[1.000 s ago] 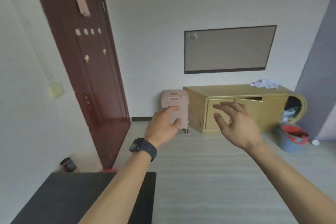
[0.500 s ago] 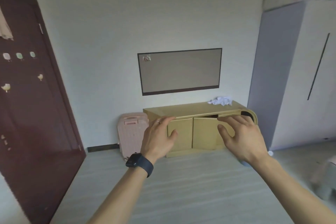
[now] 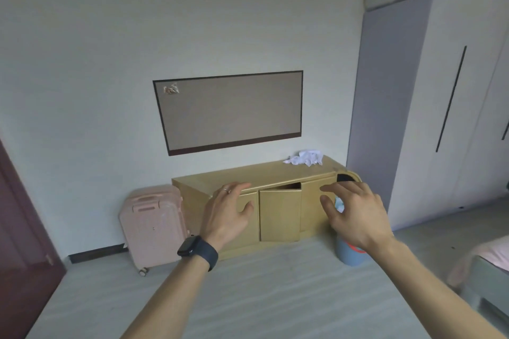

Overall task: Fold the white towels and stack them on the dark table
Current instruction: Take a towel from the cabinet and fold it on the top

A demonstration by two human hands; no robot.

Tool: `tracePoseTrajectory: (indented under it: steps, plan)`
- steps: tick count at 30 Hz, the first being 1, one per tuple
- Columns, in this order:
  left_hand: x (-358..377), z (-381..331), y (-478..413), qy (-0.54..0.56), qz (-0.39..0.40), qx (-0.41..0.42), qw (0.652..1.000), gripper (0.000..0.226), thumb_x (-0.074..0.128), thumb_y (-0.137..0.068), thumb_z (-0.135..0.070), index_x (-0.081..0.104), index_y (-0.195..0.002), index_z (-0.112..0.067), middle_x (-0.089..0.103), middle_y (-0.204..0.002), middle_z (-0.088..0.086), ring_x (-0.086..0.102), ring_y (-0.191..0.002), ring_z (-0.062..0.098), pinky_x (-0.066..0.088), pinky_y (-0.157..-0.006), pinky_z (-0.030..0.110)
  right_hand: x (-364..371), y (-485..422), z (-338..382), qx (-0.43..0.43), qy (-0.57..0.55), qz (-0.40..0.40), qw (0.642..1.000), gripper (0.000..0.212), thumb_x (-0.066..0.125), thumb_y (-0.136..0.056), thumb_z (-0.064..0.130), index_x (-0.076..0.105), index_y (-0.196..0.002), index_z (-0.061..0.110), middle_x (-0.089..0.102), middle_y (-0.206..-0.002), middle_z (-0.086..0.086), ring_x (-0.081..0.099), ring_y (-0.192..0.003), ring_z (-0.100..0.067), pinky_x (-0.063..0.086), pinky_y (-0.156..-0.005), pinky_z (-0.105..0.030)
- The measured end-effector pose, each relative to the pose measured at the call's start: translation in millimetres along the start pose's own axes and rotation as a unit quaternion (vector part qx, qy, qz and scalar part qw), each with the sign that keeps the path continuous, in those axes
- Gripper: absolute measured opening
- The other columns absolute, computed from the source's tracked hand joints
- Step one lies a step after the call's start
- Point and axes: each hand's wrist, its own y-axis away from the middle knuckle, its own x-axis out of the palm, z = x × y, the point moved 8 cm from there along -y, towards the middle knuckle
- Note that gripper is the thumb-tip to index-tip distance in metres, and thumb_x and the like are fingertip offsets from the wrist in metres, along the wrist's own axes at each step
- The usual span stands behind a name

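The white towels (image 3: 305, 157) lie in one crumpled heap on top of a low yellow wooden cabinet (image 3: 248, 177), at its right end, close to the back wall. The heap is longer than it is deep. Its long axis runs left to right along the cabinet top, with a thin tail of cloth trailing to the left. The cloth is plain white, bunched and creased, with no fold lines showing. How many towels are in the heap cannot be told.

Both hands are raised in the air in front of the cabinet, well short of the towels. The left hand (image 3: 228, 210) is palm-down with fingers spread and slightly bent, holding nothing. It has a ring (image 3: 225, 190) on one finger and a dark watch (image 3: 197, 249) on the wrist. The right hand (image 3: 355, 215) is likewise loose, with fingers fanned and curved, and it holds nothing.

The cabinet's middle door (image 3: 279, 215) stands ajar, with a dark gap at its top edge. What is inside cannot be seen. The rounded right end of the cabinet shows a dark opening. A blue bucket (image 3: 348, 254) with a red rim stands on the floor at that end, mostly hidden behind the right hand, so its contents cannot be made out. A pink suitcase (image 3: 154, 226) stands upright and closed just left of the cabinet. A dark-framed grey panel (image 3: 231, 111) hangs on the wall above, and a tall white wardrobe (image 3: 440, 118) fills the right side.
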Motion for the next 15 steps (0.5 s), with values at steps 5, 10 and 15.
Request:
tracePoseTrajectory:
  steps: [5, 10, 15]
  plan:
    - [66, 21, -105, 0.014, 0.023, 0.001, 1.0, 0.045, 0.056, -0.096, -0.034, 0.049, -0.14, -0.032, 0.046, -0.146, -0.007, 0.041, -0.136, 0.015, 0.037, -0.111, 0.034, 55, -75, -61, 0.021, 0.002, 0.005, 1.0, 0.027, 0.053, -0.091, 0.045, 0.071, -0.108, 0.036, 0.068, -0.115, 0.013, 0.055, -0.115, -0.026, 0.044, -0.09, -0.041]
    - [135, 42, -192, 0.015, 0.051, -0.002, 0.999, 0.044, 0.056, -0.096, -0.034, 0.05, -0.139, -0.031, 0.048, -0.145, -0.008, 0.044, -0.134, 0.014, 0.038, -0.11, 0.032, 114, -147, -117, 0.037, -0.004, 0.014, 0.999, 0.039, 0.042, -0.087, 0.052, 0.071, -0.107, 0.036, 0.069, -0.114, 0.013, 0.056, -0.113, -0.024, 0.049, -0.088, -0.042]
    - [209, 71, -277, 0.004, 0.077, -0.012, 0.997, 0.043, 0.056, -0.096, -0.034, 0.05, -0.139, -0.032, 0.049, -0.144, -0.009, 0.045, -0.131, 0.013, 0.038, -0.108, 0.03, 192, -217, -177, 0.06, -0.022, 0.038, 0.997, 0.04, 0.041, -0.087, 0.054, 0.069, -0.111, 0.037, 0.067, -0.118, 0.012, 0.054, -0.117, -0.024, 0.045, -0.092, -0.044]
